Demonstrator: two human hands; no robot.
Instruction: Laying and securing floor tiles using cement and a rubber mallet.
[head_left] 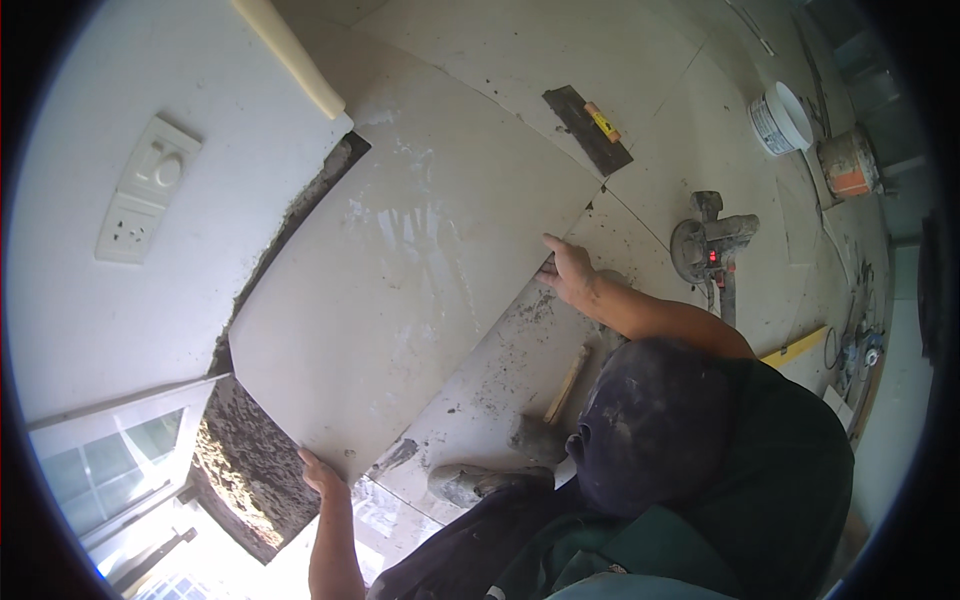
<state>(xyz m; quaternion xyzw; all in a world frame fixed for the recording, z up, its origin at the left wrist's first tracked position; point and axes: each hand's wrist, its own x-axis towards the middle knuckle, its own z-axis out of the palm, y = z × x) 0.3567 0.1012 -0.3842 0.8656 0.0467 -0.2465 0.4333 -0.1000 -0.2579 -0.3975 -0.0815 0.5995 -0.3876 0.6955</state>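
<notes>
A large pale tile (400, 270) stretches from the white wall toward me, with wet-looking smears on top. My left hand (325, 475) grips its near corner at the lower left. On the right-hand edge my right hand (572, 272) is closed, thumb near the top face and fingertips partly hidden at the rim. Rough dark mortar (260, 470) shows beside the near-left edge, and a ragged gap (300, 205) runs between tile and wall. Close to my right forearm lies a wooden handle (568, 385), apparently a mallet's, its dark head near a dusty shoe (465, 485).
Beyond the tile's right corner rests a trowel (588, 130) with a yellow handle. A dusty power cutter (712, 245) sits right of my hand. Farther right are a white bucket (780, 120), a dirty bucket (848, 165) and a yellow level (795, 345). The wall carries a socket panel (148, 190).
</notes>
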